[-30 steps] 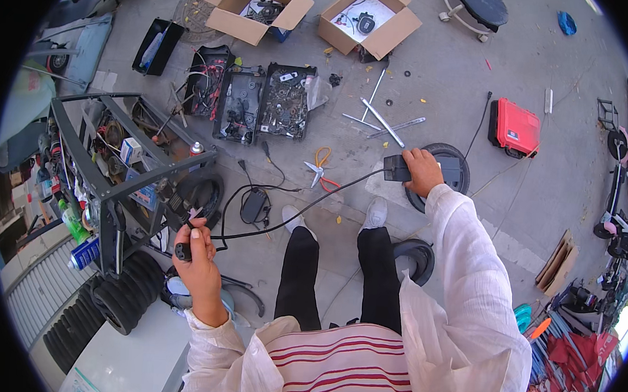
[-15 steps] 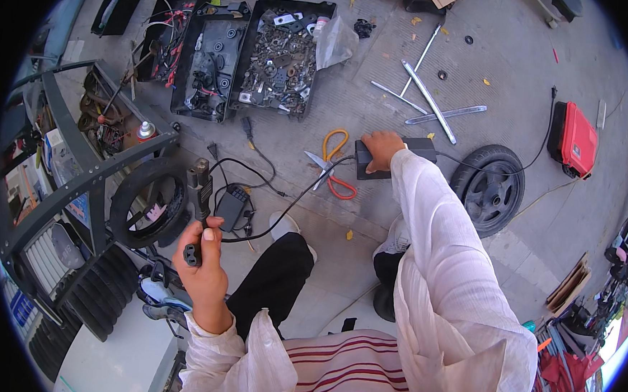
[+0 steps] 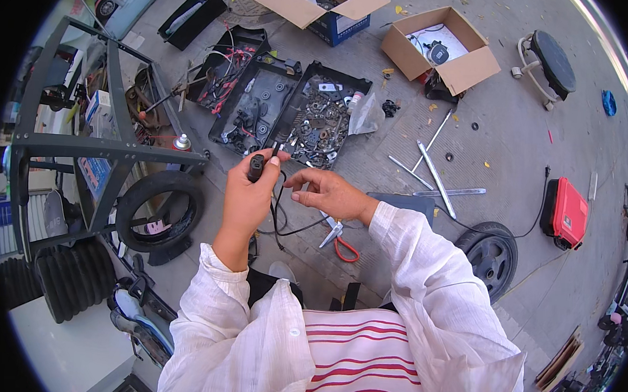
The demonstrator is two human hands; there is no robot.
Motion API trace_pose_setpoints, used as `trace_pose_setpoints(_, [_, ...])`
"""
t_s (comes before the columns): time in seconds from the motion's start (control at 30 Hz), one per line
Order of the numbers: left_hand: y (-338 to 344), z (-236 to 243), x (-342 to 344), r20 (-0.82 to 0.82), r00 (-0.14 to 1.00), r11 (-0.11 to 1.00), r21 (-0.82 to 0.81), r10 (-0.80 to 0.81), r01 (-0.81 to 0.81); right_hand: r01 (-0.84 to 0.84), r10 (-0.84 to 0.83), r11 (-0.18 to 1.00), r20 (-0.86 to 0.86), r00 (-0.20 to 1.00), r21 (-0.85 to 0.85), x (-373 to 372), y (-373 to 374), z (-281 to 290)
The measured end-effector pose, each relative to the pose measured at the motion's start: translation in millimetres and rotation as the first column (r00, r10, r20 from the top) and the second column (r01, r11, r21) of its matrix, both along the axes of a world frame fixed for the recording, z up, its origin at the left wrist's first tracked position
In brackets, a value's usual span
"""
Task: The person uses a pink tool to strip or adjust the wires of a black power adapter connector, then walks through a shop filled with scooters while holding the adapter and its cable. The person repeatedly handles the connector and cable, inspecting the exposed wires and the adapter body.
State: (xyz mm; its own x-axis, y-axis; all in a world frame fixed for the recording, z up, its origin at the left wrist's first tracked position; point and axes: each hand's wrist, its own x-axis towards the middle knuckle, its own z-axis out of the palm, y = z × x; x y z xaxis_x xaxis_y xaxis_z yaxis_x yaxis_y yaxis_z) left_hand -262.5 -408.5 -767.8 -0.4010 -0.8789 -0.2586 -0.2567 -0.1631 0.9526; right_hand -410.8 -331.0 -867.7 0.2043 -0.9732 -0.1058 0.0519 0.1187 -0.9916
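My left hand (image 3: 248,195) is closed around a black cable connector (image 3: 256,165), raised in front of me with its socket end showing. Close beside it, my right hand (image 3: 332,193) has its thumb and forefinger apart, near the black cable (image 3: 278,212) that hangs from the connector. I see nothing held in the right hand. Partly behind my right wrist, a flat black charger box (image 3: 408,202) rests on the ground. Scissors (image 3: 345,250) with red-orange handles lie below my right hand, which covers part of them.
Black trays (image 3: 318,121) of loose metal parts lie ahead. Two cardboard boxes (image 3: 449,50) and a round stool (image 3: 548,66) stand farther off. A cross wrench (image 3: 436,176), a small wheel (image 3: 488,257) and a red case (image 3: 568,211) are to the right; a metal frame (image 3: 115,148) and tyre (image 3: 129,217) are left.
My right hand has let go of the charger box and moved left beside my left hand. The connector has been raised and turned. My view has tilted up, bringing in the cardboard boxes.
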Motion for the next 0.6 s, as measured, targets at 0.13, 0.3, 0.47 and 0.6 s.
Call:
trace_pose_setpoints(0.13, [-2.0,6.0,1.5,0.111,0.99,0.996,0.001,-0.086,0.086,-0.148,0.237,0.969,-0.575,0.783,0.198,-18.1,10.5,-56.9])
trace_pose_setpoints(0.3, [-12.1,-8.1,18.8,0.252,0.951,0.984,0.027,-0.177,0.176,-0.317,0.694,0.714,-0.572,0.437,0.624,8.5,82.6,-153.9])
trace_pose_setpoints(0.47, [-35.1,-57.6,7.2,0.536,0.688,0.861,0.17,-0.489,0.48,-0.224,0.607,0.774,-0.593,0.53,0.593,43.1,104.9,-172.4])
trace_pose_setpoints(0.6, [-42.5,-153.8,-8.4,0.709,0.517,0.812,0.136,-0.48,0.568,-0.21,0.447,0.884,-0.624,0.641,0.417,44.3,92.9,-124.8])
